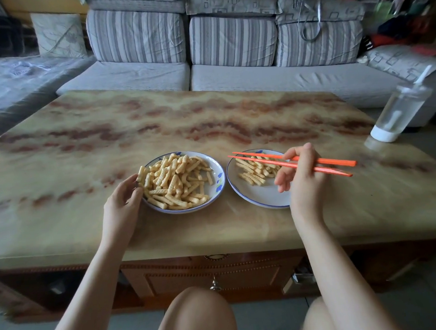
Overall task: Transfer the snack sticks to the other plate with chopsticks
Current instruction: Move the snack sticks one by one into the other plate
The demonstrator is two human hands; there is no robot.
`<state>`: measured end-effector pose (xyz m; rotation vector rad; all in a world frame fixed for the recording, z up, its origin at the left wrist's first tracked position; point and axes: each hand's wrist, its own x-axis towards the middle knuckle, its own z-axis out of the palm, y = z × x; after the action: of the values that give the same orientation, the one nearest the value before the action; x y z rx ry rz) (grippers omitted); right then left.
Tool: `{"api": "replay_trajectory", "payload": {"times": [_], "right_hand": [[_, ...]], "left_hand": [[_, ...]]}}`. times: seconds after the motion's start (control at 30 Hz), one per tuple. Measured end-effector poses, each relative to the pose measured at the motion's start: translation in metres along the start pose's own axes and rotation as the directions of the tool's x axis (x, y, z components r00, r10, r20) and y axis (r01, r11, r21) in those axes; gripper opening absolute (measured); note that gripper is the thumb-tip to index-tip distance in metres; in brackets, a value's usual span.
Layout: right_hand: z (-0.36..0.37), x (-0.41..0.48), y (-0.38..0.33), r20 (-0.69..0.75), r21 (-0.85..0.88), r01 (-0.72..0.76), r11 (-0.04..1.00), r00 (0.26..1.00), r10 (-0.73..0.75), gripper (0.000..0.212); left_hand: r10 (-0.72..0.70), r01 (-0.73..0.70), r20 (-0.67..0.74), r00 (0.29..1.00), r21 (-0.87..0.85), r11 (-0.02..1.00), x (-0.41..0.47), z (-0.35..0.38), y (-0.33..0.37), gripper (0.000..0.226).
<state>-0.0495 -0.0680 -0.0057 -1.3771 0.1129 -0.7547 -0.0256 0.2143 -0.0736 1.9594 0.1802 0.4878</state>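
Two white plates with blue rims stand side by side on the marbled table. The left plate holds a large heap of ridged yellow snack sticks. The right plate carries a smaller pile of sticks. My left hand grips the left plate's near-left rim. My right hand holds a pair of orange chopsticks, whose tips hang over the far left of the right plate, slightly apart, with nothing between them.
A clear plastic bottle with a white base and straw stands at the table's right edge. A striped grey sofa runs behind the table. The table's front edge is close to my knees.
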Motion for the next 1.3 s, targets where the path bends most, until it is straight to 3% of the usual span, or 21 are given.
{"api": "replay_trajectory", "payload": {"times": [0.23, 0.47, 0.93, 1.13, 1.3], "right_hand": [[0.026, -0.016, 0.008, 0.229, -0.052, -0.077, 0.996, 0.970, 0.087, 0.044], [0.037, -0.021, 0.014, 0.285, -0.105, -0.127, 0.986, 0.946, 0.153, 0.043], [0.015, -0.011, 0.000, 0.077, -0.012, -0.026, 1.000, 0.997, 0.027, 0.044], [-0.009, 0.004, -0.004, -0.091, -0.054, 0.038, 0.998, 0.995, -0.043, 0.040], [-0.018, 0.010, 0.000, -0.145, -0.136, 0.064, 0.989, 0.986, -0.084, 0.040]], "left_hand": [[0.002, -0.002, 0.002, 1.000, 0.007, 1.000, 0.001, 0.000, -0.002, 0.037], [0.008, -0.008, -0.006, 1.000, 0.015, 1.000, 0.001, 0.001, -0.002, 0.036], [0.014, -0.014, -0.007, 1.000, 0.010, 1.000, 0.002, 0.000, -0.003, 0.036], [0.019, -0.019, -0.006, 1.000, 0.021, 1.000, 0.002, 0.000, -0.004, 0.037], [0.016, -0.016, -0.004, 1.000, 0.009, 1.000, 0.002, 0.000, -0.005, 0.036]]}}
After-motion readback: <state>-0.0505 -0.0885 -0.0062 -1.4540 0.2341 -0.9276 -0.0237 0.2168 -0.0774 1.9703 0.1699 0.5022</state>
